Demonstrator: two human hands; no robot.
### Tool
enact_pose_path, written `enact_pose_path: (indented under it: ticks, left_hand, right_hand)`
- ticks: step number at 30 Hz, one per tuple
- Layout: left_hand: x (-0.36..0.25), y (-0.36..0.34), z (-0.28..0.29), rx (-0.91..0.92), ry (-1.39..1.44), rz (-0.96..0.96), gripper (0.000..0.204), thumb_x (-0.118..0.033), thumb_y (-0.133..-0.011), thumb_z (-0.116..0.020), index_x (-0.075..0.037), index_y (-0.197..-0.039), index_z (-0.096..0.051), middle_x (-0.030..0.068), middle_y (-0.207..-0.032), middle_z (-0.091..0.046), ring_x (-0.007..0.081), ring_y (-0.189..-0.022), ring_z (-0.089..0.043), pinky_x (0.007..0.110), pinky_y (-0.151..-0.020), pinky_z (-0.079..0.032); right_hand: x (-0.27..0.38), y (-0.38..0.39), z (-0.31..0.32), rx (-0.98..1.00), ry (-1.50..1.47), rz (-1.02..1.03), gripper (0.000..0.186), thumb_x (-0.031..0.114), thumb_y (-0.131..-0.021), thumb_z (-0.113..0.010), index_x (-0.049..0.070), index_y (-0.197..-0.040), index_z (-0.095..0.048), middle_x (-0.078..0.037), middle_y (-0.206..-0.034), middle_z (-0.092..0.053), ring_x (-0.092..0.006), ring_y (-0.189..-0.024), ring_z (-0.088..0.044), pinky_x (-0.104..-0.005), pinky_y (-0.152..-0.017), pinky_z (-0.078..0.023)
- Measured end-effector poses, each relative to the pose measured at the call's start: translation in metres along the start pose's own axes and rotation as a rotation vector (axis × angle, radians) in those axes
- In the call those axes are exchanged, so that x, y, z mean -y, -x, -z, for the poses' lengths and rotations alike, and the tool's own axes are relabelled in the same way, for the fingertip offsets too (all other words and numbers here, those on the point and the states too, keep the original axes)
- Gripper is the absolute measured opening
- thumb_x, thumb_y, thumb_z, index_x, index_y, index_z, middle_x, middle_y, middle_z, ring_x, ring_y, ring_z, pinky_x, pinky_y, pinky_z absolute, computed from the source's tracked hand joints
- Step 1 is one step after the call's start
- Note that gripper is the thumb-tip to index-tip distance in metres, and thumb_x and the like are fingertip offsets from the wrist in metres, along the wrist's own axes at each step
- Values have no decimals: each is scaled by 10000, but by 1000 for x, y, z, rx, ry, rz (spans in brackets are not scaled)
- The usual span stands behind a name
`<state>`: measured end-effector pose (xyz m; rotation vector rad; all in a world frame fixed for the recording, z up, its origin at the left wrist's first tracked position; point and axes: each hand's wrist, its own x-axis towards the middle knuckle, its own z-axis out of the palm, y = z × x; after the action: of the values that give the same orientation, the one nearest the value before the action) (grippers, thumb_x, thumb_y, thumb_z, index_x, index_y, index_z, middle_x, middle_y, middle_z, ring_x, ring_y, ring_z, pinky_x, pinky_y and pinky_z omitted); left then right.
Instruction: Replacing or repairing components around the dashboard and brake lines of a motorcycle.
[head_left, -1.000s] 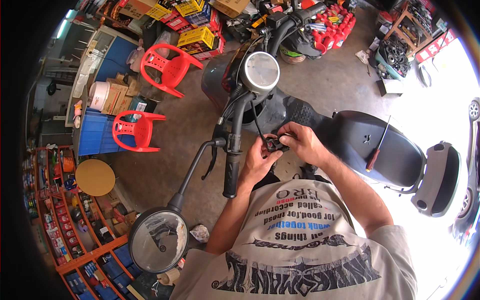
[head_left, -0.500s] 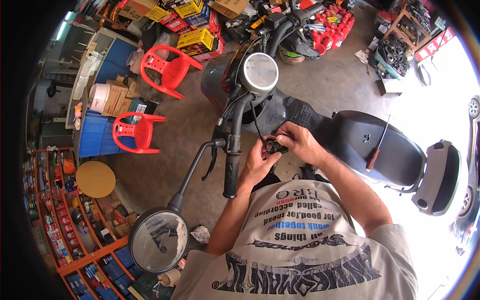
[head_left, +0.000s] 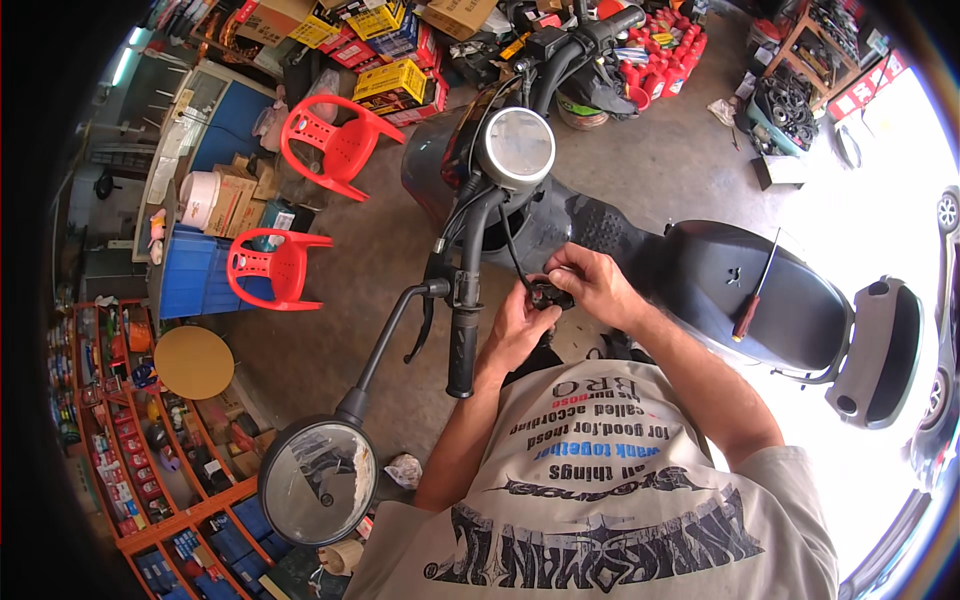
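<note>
A small black part (head_left: 552,295), perhaps a handlebar switch housing, is held in front of my waist. A black cable (head_left: 513,250) runs down to it from the scooter's handlebar (head_left: 472,240). My left hand (head_left: 510,328) grips the part from the left, thumb along its near side. From above and the right, my right hand (head_left: 597,284) pinches at its top edge; what its fingertips press on is too small to make out. Just left of my left hand is the black rubber grip (head_left: 461,352). A screwdriver (head_left: 746,318) with a reddish-brown handle lies on the black seat (head_left: 690,270).
The round mirror (head_left: 318,480) juts out at the lower left, beside my left arm. Two red plastic chairs (head_left: 340,145) stand beyond the handlebar. Orange shelves (head_left: 190,510) with small goods line the left. Stacked boxes (head_left: 390,85) and red bottles (head_left: 665,65) fill the back.
My right hand's fingers have shifted slightly to the left over the black part. My left hand keeps its hold, and the scooter and screwdriver stay put.
</note>
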<state>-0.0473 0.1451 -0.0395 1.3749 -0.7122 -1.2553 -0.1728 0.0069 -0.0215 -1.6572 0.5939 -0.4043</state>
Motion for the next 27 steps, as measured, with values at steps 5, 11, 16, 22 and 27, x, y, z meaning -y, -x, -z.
enact_pose_path:
  ticks: [5,11,16,22,27]
  left_hand:
    - [3,0,2,7,9,11,451,-16,-878,-631,19,-1284,-437,61,-973,-583,112,-803,-597,249,-691,-511]
    - [5,0,1,25,89,21,448,-28,-892,-602,14,-1299,-419,75,-993,-582,127,-815,-603,258,-690,-509]
    - [3,2,-1,59,163,31,441,-50,-905,-578,12,-1308,-410,76,-1026,-576,131,-823,-593,261,-696,-493]
    - [4,4,-1,75,221,39,470,-71,-915,-563,14,-1344,-393,73,-1053,-576,130,-839,-589,267,-705,-488]
    - [1,4,-1,83,218,43,497,-82,-914,-571,22,-1361,-381,73,-1057,-573,129,-837,-585,265,-714,-486]
  right_hand:
    - [-2,-2,-2,15,-30,-12,160,141,-886,-638,-14,-919,-614,-137,-810,-664,-230,-761,-649,-347,-709,-509]
    - [-1,1,-7,-39,-109,-50,122,104,-888,-657,-13,-885,-622,-81,-775,-666,-125,-730,-624,-309,-677,-509]
    - [-14,2,-15,-80,-355,-92,149,121,-927,-637,-1,-848,-603,-38,-774,-660,-75,-689,-588,-262,-609,-500]
    - [-22,2,-21,-99,-457,-129,174,139,-945,-618,4,-840,-587,-20,-764,-644,-58,-691,-562,-255,-597,-492]
    - [-33,2,-21,-90,-467,-115,175,146,-945,-617,3,-847,-589,-24,-768,-643,-59,-698,-558,-255,-614,-495]
